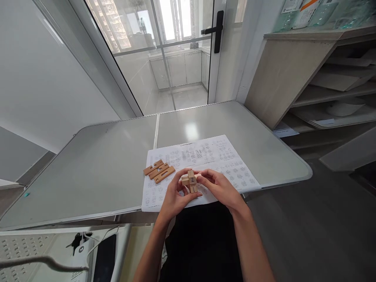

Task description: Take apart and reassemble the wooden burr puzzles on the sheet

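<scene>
Between my two hands is a small wooden burr puzzle (192,181) of interlocked blocks, with dark markings on the faces toward me. My left hand (177,192) curves round its left side, thumb below and fingers behind. On the other side my right hand (217,186) closes its fingertips on the puzzle's right end. The puzzle is held above a printed sheet (235,168) covered with small line drawings. Several notched wooden puzzle pieces (159,171) lie side by side on the sheet, left of my hands.
A grey folding table (117,164) carries the sheet. Behind it stands a glass door with a black handle (217,31). To the right is a shelf unit (290,70) with papers and bottles. At lower left, a phone (105,258) and a power strip (81,258) lie on a pale surface.
</scene>
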Available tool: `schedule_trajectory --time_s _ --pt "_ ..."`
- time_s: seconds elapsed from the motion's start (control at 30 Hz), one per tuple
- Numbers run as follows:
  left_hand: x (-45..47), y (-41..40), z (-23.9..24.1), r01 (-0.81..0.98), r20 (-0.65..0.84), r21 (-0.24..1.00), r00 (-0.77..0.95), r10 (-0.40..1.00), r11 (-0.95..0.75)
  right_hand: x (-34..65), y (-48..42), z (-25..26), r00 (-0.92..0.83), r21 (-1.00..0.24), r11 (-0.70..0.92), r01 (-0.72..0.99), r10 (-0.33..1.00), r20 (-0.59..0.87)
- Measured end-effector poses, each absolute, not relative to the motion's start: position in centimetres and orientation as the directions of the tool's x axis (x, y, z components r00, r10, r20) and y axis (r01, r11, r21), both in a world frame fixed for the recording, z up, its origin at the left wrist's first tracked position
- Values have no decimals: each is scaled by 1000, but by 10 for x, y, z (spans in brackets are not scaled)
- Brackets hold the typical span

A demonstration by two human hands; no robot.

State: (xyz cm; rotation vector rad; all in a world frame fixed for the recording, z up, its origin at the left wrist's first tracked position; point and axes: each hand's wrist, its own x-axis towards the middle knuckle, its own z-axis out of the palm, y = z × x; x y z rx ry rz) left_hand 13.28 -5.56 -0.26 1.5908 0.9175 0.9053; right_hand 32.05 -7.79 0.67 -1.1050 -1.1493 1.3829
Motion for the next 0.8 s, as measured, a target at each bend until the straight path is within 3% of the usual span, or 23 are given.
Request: schedule_trajectory --time_s 0.5,0.8 --pt "133 -59 -9 220 162 939 395 904 -265 326 -80 4 -174 -958 -234 -163 963 -205" --pt "136 -55 -9 181 106 965 388 915 -189 320 -75 4 -11 -990 -132 -55 991 -132"
